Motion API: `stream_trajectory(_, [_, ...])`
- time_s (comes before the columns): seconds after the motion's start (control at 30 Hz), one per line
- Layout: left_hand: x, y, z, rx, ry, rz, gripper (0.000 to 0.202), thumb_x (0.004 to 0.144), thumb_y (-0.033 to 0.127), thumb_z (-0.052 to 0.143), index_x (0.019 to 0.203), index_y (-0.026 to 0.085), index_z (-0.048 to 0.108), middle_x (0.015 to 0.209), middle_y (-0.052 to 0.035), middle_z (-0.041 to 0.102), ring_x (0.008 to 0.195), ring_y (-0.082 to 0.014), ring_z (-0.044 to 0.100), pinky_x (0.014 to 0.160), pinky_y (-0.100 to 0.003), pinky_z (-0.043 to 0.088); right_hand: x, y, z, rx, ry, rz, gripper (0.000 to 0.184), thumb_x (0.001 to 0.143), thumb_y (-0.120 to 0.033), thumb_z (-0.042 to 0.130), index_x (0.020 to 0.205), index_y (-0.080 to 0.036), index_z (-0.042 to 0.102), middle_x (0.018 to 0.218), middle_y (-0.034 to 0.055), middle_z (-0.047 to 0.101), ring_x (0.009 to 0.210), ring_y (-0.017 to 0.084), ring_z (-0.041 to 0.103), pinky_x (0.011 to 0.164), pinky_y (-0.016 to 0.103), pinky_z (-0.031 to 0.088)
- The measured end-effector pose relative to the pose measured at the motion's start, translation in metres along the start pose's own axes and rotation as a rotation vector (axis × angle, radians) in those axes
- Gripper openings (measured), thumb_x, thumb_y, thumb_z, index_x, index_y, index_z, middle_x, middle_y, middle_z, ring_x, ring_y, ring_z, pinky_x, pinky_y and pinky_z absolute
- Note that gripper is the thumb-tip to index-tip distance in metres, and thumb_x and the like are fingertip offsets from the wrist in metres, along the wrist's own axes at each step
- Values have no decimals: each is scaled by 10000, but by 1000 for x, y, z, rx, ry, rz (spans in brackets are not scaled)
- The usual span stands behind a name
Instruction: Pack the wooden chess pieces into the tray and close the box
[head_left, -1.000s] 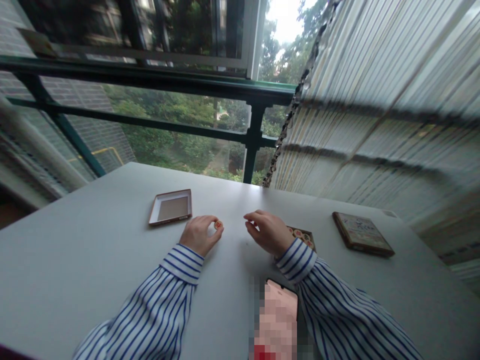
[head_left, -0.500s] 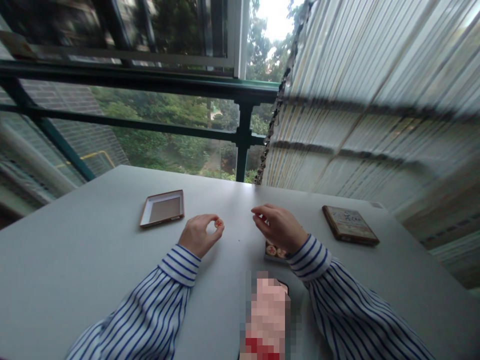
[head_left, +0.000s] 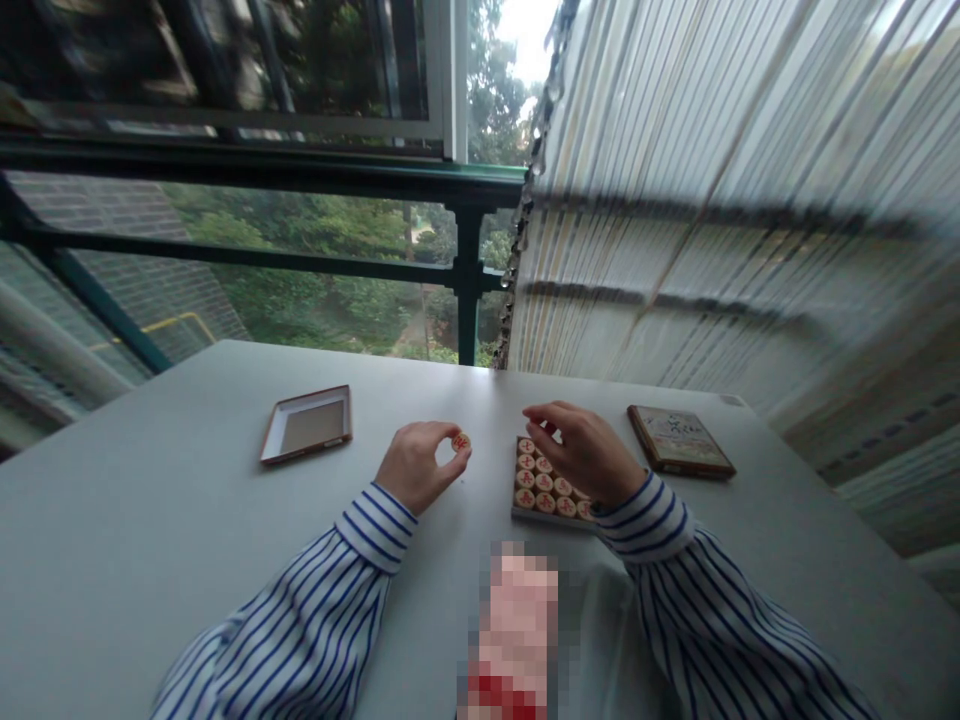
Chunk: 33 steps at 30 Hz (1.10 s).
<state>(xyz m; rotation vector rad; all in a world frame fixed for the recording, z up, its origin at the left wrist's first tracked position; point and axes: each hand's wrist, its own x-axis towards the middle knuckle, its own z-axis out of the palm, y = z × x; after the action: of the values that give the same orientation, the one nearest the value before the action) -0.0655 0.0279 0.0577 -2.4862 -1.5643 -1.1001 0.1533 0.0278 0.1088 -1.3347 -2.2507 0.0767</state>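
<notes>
"Box of round pieces?"
"Flat on the table."
"And the left hand?"
"Pinching one disc, raised left of the box, its round red-marked face turned towards us, equally long every way."
"Right hand?"
"Apart from it, half-curled over the box; whether it grips anything, I can't tell."

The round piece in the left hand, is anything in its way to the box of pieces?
Nothing visible stands between the round piece in the left hand and the left edge of the box. But the right hand is over the box, hiding much of its back and right side.
</notes>
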Motion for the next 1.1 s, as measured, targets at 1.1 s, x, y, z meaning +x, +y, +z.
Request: stream_trajectory(1.1, [52,56,31,-145,-76,129,183,702,287,604,836,163,614,800,-41,667,754,-173,601,735,-313,454,-22,38,-26,200,36,84,207,813,-258,466,911,-180,630,764,17,662,624,106,573,597,226,435])
